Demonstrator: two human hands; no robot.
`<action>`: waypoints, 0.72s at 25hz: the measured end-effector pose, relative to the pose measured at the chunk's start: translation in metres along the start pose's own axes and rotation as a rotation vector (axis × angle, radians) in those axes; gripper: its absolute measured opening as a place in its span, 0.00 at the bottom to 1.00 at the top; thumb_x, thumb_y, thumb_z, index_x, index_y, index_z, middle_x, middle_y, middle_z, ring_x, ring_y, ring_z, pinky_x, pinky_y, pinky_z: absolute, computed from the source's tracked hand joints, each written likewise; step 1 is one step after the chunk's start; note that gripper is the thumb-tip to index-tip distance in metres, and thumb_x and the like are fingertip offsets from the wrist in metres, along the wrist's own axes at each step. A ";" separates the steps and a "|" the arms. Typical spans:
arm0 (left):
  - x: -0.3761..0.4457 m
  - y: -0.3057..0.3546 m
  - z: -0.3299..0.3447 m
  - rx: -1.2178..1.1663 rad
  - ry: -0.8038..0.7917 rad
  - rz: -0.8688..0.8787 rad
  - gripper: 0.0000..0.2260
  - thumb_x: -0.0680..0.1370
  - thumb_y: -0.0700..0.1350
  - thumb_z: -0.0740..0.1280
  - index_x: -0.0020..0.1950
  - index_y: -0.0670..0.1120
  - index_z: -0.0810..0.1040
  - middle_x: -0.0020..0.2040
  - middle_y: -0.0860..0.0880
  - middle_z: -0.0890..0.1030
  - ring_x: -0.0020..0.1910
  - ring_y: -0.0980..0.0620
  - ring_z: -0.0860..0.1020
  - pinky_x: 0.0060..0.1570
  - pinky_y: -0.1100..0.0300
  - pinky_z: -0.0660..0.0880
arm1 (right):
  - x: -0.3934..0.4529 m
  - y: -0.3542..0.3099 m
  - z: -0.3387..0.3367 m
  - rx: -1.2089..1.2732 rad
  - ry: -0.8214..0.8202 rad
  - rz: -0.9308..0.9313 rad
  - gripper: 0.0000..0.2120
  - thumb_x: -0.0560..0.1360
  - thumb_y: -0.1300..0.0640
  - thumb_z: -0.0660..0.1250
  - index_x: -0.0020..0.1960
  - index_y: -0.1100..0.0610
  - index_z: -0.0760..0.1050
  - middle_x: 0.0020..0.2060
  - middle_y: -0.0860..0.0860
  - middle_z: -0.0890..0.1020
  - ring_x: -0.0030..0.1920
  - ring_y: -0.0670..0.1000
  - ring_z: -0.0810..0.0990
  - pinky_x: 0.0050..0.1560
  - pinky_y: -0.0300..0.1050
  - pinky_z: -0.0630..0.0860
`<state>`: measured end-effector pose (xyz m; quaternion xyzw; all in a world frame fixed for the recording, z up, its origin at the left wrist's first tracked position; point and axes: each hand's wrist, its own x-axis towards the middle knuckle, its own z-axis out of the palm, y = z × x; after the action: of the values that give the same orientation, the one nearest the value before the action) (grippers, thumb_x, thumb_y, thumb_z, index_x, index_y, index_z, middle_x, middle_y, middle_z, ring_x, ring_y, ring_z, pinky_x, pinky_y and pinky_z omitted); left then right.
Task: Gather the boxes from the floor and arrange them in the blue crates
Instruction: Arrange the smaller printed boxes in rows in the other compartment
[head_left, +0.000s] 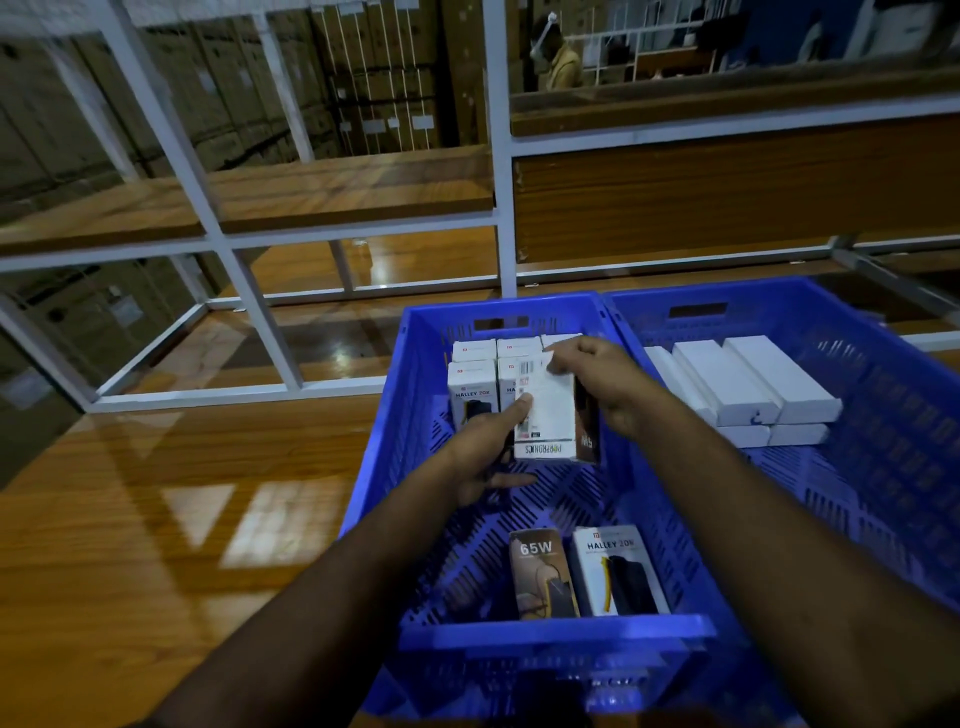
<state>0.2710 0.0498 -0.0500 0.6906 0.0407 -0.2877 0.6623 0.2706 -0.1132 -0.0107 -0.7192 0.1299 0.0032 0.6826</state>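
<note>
Both arms reach forward. The left hand (485, 447) grips the box (545, 410) from below, thumb on its face; the right hand (597, 379) pinches its top.

Floor: we see shiny brown wood (156, 519).
On it: two blue crates, near one (556, 639) and right one (893, 415), touching.

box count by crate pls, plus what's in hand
Held by left hand and right hand over the near crate: 1 white box
Near crate, far-end boxes visible: at least 5
Near crate, near-end boxes: 2
Far crate, plain white boxes: at least 5, some hidden
Total visible: at least 13
</note>
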 end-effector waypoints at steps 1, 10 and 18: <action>0.000 0.001 0.000 -0.024 0.008 0.008 0.15 0.79 0.59 0.66 0.60 0.52 0.79 0.57 0.48 0.85 0.57 0.47 0.82 0.54 0.45 0.81 | 0.000 0.002 0.002 0.082 -0.006 0.023 0.03 0.76 0.58 0.68 0.49 0.57 0.78 0.54 0.59 0.84 0.52 0.61 0.83 0.55 0.61 0.81; 0.002 0.007 -0.002 -0.320 0.031 0.100 0.19 0.82 0.58 0.61 0.65 0.48 0.78 0.56 0.44 0.85 0.52 0.46 0.84 0.51 0.48 0.82 | 0.005 0.007 -0.004 0.396 -0.070 0.094 0.20 0.80 0.40 0.60 0.56 0.55 0.79 0.51 0.54 0.84 0.51 0.54 0.83 0.49 0.52 0.80; -0.002 0.004 -0.004 -0.472 -0.224 -0.096 0.28 0.82 0.62 0.55 0.65 0.40 0.77 0.54 0.37 0.82 0.39 0.43 0.85 0.32 0.53 0.83 | -0.004 0.003 -0.004 0.418 -0.196 0.070 0.24 0.76 0.38 0.64 0.58 0.55 0.82 0.57 0.58 0.84 0.59 0.58 0.82 0.60 0.55 0.79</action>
<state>0.2723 0.0539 -0.0451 0.4783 0.0659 -0.3759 0.7909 0.2655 -0.1160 -0.0128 -0.5536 0.0856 0.0699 0.8254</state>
